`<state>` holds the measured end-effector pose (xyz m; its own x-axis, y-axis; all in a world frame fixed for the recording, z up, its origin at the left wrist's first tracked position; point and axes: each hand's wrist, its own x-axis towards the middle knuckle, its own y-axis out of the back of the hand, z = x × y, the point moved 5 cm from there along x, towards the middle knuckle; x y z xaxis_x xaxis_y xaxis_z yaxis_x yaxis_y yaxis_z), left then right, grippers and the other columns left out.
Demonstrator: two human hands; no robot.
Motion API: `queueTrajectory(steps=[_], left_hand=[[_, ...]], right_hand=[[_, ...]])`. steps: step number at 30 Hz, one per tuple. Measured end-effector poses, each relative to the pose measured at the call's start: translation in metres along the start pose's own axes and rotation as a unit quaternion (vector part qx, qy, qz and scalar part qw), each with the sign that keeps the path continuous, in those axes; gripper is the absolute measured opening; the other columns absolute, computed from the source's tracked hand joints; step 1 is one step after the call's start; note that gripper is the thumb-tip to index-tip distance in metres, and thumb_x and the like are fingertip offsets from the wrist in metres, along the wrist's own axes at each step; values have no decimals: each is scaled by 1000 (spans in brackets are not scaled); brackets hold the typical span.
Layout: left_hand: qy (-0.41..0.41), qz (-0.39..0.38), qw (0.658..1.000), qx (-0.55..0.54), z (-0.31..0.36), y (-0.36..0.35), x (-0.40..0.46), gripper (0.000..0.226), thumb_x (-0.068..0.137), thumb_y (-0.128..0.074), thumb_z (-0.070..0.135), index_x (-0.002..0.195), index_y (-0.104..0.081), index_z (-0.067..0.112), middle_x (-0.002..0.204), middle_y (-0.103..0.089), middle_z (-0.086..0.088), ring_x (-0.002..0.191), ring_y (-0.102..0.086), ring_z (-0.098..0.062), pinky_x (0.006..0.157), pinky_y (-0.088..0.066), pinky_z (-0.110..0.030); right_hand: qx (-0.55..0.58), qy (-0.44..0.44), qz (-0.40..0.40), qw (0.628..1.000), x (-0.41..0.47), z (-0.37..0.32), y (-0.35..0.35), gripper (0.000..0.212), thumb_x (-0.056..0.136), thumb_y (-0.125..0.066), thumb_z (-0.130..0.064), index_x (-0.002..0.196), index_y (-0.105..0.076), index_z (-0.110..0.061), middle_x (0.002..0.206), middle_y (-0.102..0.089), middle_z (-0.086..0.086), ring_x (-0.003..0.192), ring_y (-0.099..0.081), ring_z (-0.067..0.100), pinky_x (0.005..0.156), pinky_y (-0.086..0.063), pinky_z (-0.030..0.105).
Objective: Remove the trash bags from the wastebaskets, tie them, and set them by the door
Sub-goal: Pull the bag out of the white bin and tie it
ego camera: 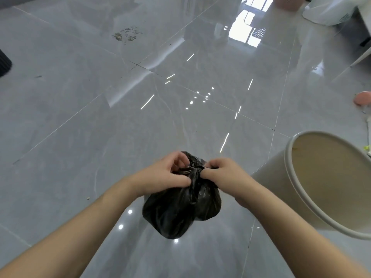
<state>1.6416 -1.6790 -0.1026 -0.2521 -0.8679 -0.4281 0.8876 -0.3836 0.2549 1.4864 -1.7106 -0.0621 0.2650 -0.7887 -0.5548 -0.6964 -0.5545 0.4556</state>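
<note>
Cream wastebasket (329, 183) cut by right edge; dark object (5, 61) cropped at left

A trash bag (180, 209) hangs low in the middle of the scene, above the floor (80, 117). The left hand (166, 173) and right hand (224, 173) meet at the bag's knotted top, one on each side. To the bag's right, close by, stands a wastebasket (289, 189). Far ahead and to the left, scattered debris (127, 35) lies on the floor. Another bag (329, 11) sits far off at the right.
</note>
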Motion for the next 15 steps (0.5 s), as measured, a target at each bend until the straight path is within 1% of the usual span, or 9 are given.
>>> queueTrajectory(steps=[1, 2, 3, 5, 8, 10, 12, 13, 15], left_hand=[[-1, 6, 998, 61, -4, -5, 2, 26, 71, -70, 37, 94, -58, 33, 106, -52, 10, 97, -52, -7, 85, -43, -22], [-9, 23, 993, 119, -6, -8, 4, 16, 71, -66, 41, 83, -58, 33, 102, -51, 14, 98, -51, -8, 87, -42, -27], [-20, 45, 984, 169, -8, -10, 7, 12, 71, -60, 43, 75, -56, 32, 97, -51, 15, 95, -50, -10, 89, -40, -32], [-49, 99, 962, 250, -9, -11, 11, 18, 69, -49, 43, 71, -56, 26, 89, -53, 13, 87, -50, -11, 91, -37, -38], [-90, 175, 926, 321, -3, -13, 14, 17, 70, -45, 40, 69, -48, 23, 76, -49, 11, 82, -46, -12, 90, -33, -37], [-102, 201, 921, 319, 0, -13, 15, 11, 70, -45, 35, 69, -42, 25, 70, -44, 11, 80, -45, -15, 87, -33, -36], [-92, 203, 937, 268, -4, -11, 19, 4, 70, -45, 31, 70, -43, 27, 67, -45, 13, 77, -44, -15, 85, -33, -36], [-86, 200, 945, 244, -6, -10, 20, 3, 70, -45, 30, 70, -43, 28, 67, -46, 14, 77, -44, -14, 86, -33, -36], [-85, 198, 950, 224, -10, -10, 23, 2, 71, -46, 29, 72, -46, 27, 69, -50, 12, 78, -46, -16, 89, -34, -37]], right_hand=[[29, -26, -31, 999, 0, 0, 1, 18, 83, -61, -12, 66, -60, -15, 47, -52, -7, 40, -47, 6, 41, -36, 18], [26, -43, -58, 997, 0, 1, 1, 19, 83, -62, -12, 64, -59, -16, 43, -47, -8, 34, -40, 5, 36, -30, 16], [10, -56, -81, 995, 0, 2, 1, 20, 83, -63, -14, 63, -58, -16, 43, -46, -8, 33, -38, 5, 34, -27, 16], [-19, -76, -123, 989, 0, 6, 0, 19, 82, -62, -18, 63, -55, -16, 48, -47, -6, 36, -38, 8, 36, -26, 18], [3, -74, -148, 986, 1, 11, -6, 24, 80, -61, -16, 61, -48, -19, 57, -46, -2, 43, -39, 10, 41, -26, 21], [25, -5, -96, 995, 5, 9, -6, 34, 80, -63, -8, 53, -44, -18, 73, -47, -3, 46, -42, 6, 43, -30, 17], [16, 88, -28, 996, 6, 6, -2, 38, 79, -67, -5, 50, -45, -16, 86, -46, -6, 56, -45, 2, 54, -36, 14], [14, 118, -12, 993, 6, 6, -2, 37, 79, -69, -6, 51, -46, -14, 88, -47, -8, 61, -47, 2, 59, -39, 15], [44, 132, -16, 990, 6, 13, -2, 34, 79, -71, -7, 53, -50, -12, 83, -52, -7, 65, -51, 6, 63, -42, 20]])
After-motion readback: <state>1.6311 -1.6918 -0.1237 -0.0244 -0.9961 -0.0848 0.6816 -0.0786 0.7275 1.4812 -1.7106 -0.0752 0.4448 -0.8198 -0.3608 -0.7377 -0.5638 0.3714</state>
